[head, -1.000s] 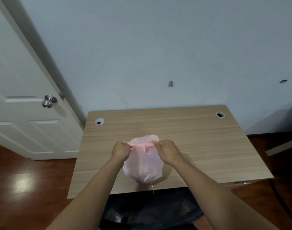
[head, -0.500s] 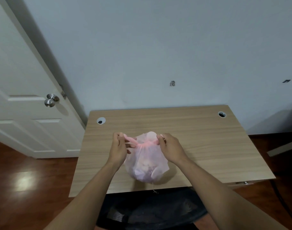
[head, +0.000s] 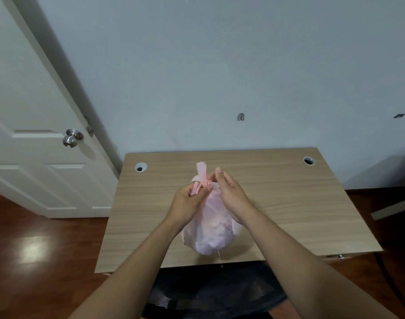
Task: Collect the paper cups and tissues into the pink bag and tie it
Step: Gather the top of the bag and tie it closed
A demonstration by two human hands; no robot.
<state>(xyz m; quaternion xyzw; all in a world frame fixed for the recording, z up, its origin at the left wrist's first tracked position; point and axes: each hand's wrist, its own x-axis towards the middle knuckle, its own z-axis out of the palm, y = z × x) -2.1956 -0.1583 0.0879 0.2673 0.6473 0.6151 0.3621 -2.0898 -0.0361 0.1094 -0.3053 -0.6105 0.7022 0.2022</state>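
A filled, translucent pink bag [head: 209, 231] sits near the front edge of the wooden desk [head: 277, 203], its bulging body showing pale lumps inside. Its top is gathered, and one pink handle strip stands upright above the knot area. My left hand [head: 187, 201] pinches the other handle strip at the bag's neck. My right hand [head: 229, 194] lies against the right side of the neck, its fingers fairly straight and pointing up beside the upright strip. No loose cups or tissues show on the desk.
The desk has cable holes at the back left [head: 140, 167] and back right [head: 309, 160] and stands against a pale wall. A white door with a metal knob [head: 72, 137] is at the left. A dark mesh chair [head: 210, 293] sits under the desk's front edge.
Both hands had pulled the handles apart sideways; now they have come together at the neck, and one handle strip stands up between them.
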